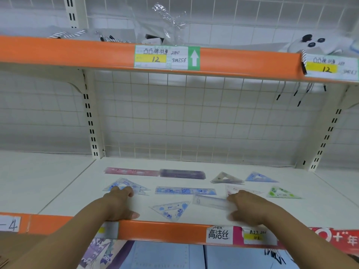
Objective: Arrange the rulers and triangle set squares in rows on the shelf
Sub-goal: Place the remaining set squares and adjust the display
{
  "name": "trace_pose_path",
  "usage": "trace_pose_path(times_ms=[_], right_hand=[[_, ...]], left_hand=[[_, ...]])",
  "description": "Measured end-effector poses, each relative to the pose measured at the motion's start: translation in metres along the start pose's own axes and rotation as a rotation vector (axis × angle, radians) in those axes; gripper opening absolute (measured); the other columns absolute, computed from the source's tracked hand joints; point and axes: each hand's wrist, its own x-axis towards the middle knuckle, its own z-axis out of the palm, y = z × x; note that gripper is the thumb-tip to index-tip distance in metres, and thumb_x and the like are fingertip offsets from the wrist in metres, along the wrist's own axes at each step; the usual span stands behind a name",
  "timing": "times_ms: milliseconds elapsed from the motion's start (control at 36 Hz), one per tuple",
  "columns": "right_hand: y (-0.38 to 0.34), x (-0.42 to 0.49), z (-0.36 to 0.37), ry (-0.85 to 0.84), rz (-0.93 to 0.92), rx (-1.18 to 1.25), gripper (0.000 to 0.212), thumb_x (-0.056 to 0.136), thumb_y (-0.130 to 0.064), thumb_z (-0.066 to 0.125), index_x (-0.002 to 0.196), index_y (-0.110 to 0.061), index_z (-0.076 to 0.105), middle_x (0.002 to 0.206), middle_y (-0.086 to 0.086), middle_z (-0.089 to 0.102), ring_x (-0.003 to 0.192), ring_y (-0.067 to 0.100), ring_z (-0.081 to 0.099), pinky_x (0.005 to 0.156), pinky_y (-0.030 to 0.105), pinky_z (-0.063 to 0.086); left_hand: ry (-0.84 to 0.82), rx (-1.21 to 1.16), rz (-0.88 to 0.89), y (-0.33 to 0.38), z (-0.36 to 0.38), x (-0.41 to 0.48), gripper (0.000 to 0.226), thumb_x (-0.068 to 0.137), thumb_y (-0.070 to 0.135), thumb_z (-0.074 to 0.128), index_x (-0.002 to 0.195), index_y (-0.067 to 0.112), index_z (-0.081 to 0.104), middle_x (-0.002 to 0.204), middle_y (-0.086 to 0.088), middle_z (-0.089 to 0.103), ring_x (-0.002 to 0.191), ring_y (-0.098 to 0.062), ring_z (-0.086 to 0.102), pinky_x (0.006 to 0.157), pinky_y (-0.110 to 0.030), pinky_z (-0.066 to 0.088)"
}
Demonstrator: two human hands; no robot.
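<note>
Rulers and set squares lie on the white shelf (194,216). At the back lie a pink ruler (131,171), a purple ruler stack (182,174), a clear triangle (226,178) and a blue triangle (259,177). In the middle row are blue triangles (134,185), a blue ruler (185,190), a pink triangle (234,189) and a green triangle (281,193). Nearest the front lies another blue triangle (172,208). My left hand (118,204) has its fingertips on the blue triangles at the left. My right hand (246,207) pinches the end of a clear ruler (211,201).
An orange shelf lip (165,232) with price labels runs along the front. The upper shelf (77,51) above carries cords, plastic wrap and a white toy. A wire grid backs the shelf. Paper goods sit on the shelf below.
</note>
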Motion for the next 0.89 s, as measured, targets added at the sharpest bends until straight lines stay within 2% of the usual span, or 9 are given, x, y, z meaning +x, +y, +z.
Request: trace_pose_path(times_ms=[139,222,333,389,472,583,667,750,889], right_hand=[[-0.003,0.006,-0.001,0.062,-0.032,0.01,0.027,0.091,-0.036,0.052,0.116,-0.025,0.058,0.116,-0.002,0.058,0.104,0.016,0.054,0.084,0.029,0.044],[-0.007,0.011,-0.002,0.076,-0.041,0.056,0.033,0.091,-0.037,0.054,0.122,-0.026,0.05,0.116,-0.005,0.059,0.097,0.014,0.054,0.079,0.028,0.044],[-0.013,0.023,-0.004,0.095,-0.047,0.103,0.033,0.091,-0.039,0.055,0.121,-0.028,0.045,0.09,-0.011,0.05,0.081,0.011,0.049,0.067,0.026,0.038],[-0.018,0.03,-0.005,0.102,-0.067,0.106,0.031,0.091,-0.038,0.056,0.119,-0.028,0.047,0.086,-0.013,0.048,0.08,0.011,0.05,0.069,0.026,0.04],[-0.025,0.041,-0.007,0.107,-0.113,0.113,0.028,0.09,-0.035,0.057,0.115,-0.027,0.049,0.099,-0.007,0.052,0.089,0.013,0.053,0.079,0.027,0.044],[-0.035,0.059,-0.013,0.129,-0.16,0.094,0.017,0.089,-0.032,0.057,0.104,-0.029,0.048,0.107,-0.005,0.043,0.096,0.014,0.051,0.085,0.028,0.043],[-0.042,0.071,-0.019,0.136,-0.17,0.12,0.026,0.09,-0.035,0.058,0.112,-0.025,0.049,0.107,-0.005,0.037,0.096,0.015,0.048,0.088,0.027,0.041],[-0.049,0.085,-0.024,0.133,-0.17,0.123,0.035,0.091,-0.033,0.058,0.122,-0.02,0.049,0.114,-0.001,0.039,0.103,0.018,0.051,0.091,0.027,0.041],[-0.053,0.107,-0.026,0.126,-0.168,0.129,0.03,0.09,-0.032,0.057,0.117,-0.02,0.051,0.108,-0.003,0.038,0.102,0.019,0.055,0.092,0.031,0.044]], left_hand=[[0.003,-0.004,-0.008,0.001,0.0,-0.001,0.074,0.08,0.053,0.067,0.138,0.027,0.03,0.139,-0.008,0.03,0.123,-0.023,0.045,0.104,-0.031,0.038],[0.014,-0.008,-0.021,0.001,0.002,-0.001,0.076,0.079,0.053,0.068,0.139,0.027,0.03,0.14,-0.008,0.03,0.123,-0.024,0.045,0.105,-0.032,0.038],[0.026,-0.016,-0.038,0.003,0.003,-0.003,0.074,0.081,0.052,0.067,0.14,0.027,0.03,0.141,-0.008,0.029,0.124,-0.025,0.044,0.105,-0.033,0.038],[0.031,-0.017,-0.042,0.004,0.004,-0.004,0.074,0.081,0.051,0.067,0.141,0.027,0.03,0.142,-0.008,0.028,0.125,-0.026,0.043,0.104,-0.033,0.038],[0.041,-0.015,-0.054,0.004,0.005,-0.005,0.073,0.081,0.051,0.067,0.14,0.028,0.031,0.142,-0.008,0.029,0.124,-0.026,0.044,0.103,-0.034,0.039],[0.043,-0.001,-0.081,0.005,0.007,-0.004,0.076,0.078,0.052,0.067,0.14,0.027,0.031,0.14,-0.01,0.03,0.121,-0.029,0.045,0.102,-0.036,0.04],[0.037,0.01,-0.091,0.005,0.008,-0.003,0.077,0.078,0.053,0.067,0.14,0.027,0.031,0.139,-0.011,0.03,0.12,-0.03,0.046,0.102,-0.037,0.04],[0.035,0.013,-0.094,0.005,0.009,-0.001,0.077,0.077,0.053,0.068,0.139,0.027,0.031,0.138,-0.012,0.031,0.12,-0.031,0.045,0.102,-0.038,0.04],[0.032,0.013,-0.086,0.004,0.008,-0.001,0.078,0.078,0.053,0.067,0.141,0.026,0.03,0.138,-0.01,0.031,0.121,-0.03,0.044,0.103,-0.039,0.04]])
